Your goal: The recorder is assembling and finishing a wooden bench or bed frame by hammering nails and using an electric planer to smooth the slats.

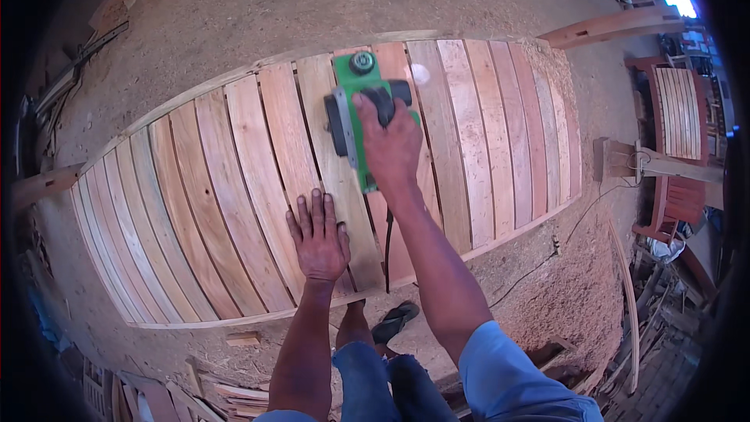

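Slatted wooden panel (234,187) under green planer (355,109), right hand (391,144) gripping

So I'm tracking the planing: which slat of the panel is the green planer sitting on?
The pale slat running from the green planer under the right hand down beside the flat left hand; redder slats flank it.

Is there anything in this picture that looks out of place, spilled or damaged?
Sawdust covers the ground around the slatted wooden panel. The black power cord of the green electric planer trails across the slats, close behind the tool. No slat looks broken.
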Demonstrator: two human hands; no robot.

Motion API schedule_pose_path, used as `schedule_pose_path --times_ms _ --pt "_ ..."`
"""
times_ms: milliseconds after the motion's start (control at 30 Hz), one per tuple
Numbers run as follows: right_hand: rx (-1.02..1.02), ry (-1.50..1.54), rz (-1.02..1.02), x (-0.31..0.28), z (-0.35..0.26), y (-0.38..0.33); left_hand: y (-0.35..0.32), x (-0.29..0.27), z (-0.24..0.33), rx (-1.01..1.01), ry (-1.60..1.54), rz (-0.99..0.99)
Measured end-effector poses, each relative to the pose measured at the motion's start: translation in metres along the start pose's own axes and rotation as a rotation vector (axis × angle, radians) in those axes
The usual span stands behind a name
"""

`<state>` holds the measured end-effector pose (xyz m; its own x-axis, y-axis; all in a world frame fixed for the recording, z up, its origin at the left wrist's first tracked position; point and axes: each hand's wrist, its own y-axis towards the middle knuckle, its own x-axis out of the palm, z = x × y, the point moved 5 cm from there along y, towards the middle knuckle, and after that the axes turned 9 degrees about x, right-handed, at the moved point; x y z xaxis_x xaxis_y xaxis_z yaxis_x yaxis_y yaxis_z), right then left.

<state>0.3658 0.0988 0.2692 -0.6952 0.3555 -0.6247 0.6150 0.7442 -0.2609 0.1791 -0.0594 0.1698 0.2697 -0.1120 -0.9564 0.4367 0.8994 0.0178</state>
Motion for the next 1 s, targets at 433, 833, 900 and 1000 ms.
schedule_pose_path --times_ms 433,833,900,1000 --pt "-0.073 0.003 -0.027 0.019 -0.048 0.075 0.007 0.004 0.007 0.006 -0.023 0.013" --pt "0.112 0.036 -0.121 -0.117 0.183 -0.226 0.004 -0.003 0.007 0.023 0.038 0.042" --pt "0.133 -0.021 -0.140 -0.115 0.191 -0.222 0.006 0.004 0.013 0.025 0.027 0.046" --pt "0.113 -0.012 -0.102 -0.098 0.145 -0.176 0.005 0.000 0.010 0.018 0.031 0.025"
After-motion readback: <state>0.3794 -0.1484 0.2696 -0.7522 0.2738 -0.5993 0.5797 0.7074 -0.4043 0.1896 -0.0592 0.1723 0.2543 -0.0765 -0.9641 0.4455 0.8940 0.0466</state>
